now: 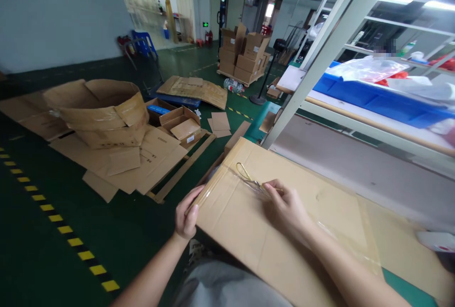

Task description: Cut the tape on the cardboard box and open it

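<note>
A large flat sheet of brown cardboard (295,203) lies in front of me, with clear tape along its left edge. My left hand (186,212) is closed around that taped edge, thumb on top and fingers underneath. Above the sheet, my right hand (284,198) pinches one handle of a pair of yellow-handled scissors (253,182). The other handle loop points away to the left, close over the cardboard. Its blades are partly blurred, so I cannot tell whether they touch the sheet.
On the left floor, a round cardboard bin (103,117) stands among flattened cartons (156,160) and a wooden pallet (188,167). Stacked boxes (245,56) and a pedestal fan (263,75) are further back. A metal rack post (330,56) and a blue tray (377,101) rise on the right.
</note>
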{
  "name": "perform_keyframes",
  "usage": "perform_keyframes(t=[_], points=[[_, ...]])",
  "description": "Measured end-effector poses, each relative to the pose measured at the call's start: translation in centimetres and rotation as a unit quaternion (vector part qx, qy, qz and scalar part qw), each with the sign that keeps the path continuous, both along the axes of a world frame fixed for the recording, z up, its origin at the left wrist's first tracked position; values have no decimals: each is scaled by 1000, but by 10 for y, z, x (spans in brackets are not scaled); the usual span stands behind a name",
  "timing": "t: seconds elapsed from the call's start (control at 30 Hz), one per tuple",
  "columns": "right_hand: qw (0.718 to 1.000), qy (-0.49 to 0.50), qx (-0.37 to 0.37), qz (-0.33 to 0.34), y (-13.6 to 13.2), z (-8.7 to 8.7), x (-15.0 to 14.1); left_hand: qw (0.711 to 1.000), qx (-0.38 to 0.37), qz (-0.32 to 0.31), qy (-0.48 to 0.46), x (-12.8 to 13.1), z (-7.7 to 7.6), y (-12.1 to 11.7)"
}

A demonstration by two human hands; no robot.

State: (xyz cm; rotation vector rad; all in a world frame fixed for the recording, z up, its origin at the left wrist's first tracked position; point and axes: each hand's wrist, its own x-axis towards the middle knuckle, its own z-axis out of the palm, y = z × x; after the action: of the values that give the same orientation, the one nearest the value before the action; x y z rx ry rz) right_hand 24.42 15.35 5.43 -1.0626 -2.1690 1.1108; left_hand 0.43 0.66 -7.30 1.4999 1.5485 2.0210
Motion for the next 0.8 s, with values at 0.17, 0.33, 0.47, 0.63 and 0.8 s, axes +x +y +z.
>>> perform_keyframes(t=[0.17, 0.33, 0.47, 0.63, 0.8], points=[[1000, -8, -8, -20, -2, -2, 23, 1000, -11, 21, 15, -1, 2, 0], [1000, -1, 0, -20, -5, 1, 43, 999, -10, 38, 17, 1, 4, 2], [1000, 5, 15, -13, -7, 1, 62, 998, -41, 54, 12, -1, 0, 1], [999, 3, 13, -31, -7, 1, 89, 994, -48, 88, -39, -5, -11, 3], [999, -8, 11, -32, -10, 0, 120, 986, -51, 119, -110, -3, -11, 9]])
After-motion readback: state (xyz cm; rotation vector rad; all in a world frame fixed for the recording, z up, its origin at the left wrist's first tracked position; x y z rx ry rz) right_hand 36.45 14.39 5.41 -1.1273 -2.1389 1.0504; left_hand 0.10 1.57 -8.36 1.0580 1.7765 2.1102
